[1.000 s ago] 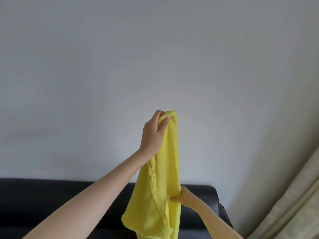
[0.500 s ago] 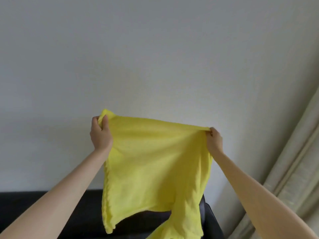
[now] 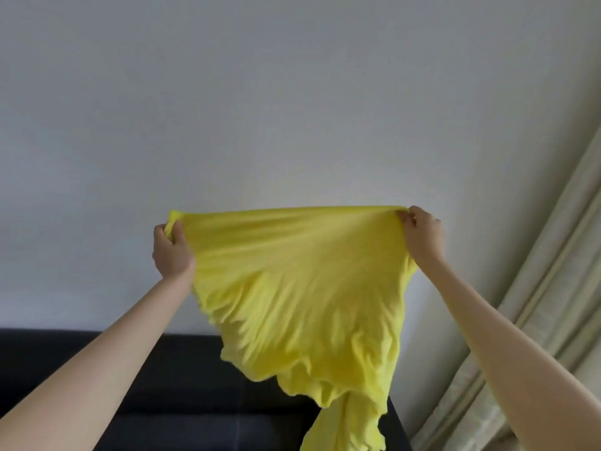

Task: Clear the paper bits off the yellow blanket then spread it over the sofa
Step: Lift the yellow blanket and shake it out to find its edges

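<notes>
The yellow blanket (image 3: 299, 281) hangs in the air in front of the wall, its top edge stretched between both hands. My left hand (image 3: 172, 252) grips the top left corner, bunched in its fingers. My right hand (image 3: 422, 236) pinches the top right corner. The cloth billows and blurs below, its lower part trailing down at the bottom right. The black sofa (image 3: 182, 385) lies underneath, only its backrest and right end showing. No paper bits are visible on the blanket.
A plain pale wall (image 3: 292, 109) fills most of the view. Beige curtains (image 3: 536, 304) hang at the right, close to the sofa's right end.
Both hands have spread the blanket's top edge wider. The right hand came up from low on the hanging cloth to the top corner. The cloth's lower part now billows upward.
</notes>
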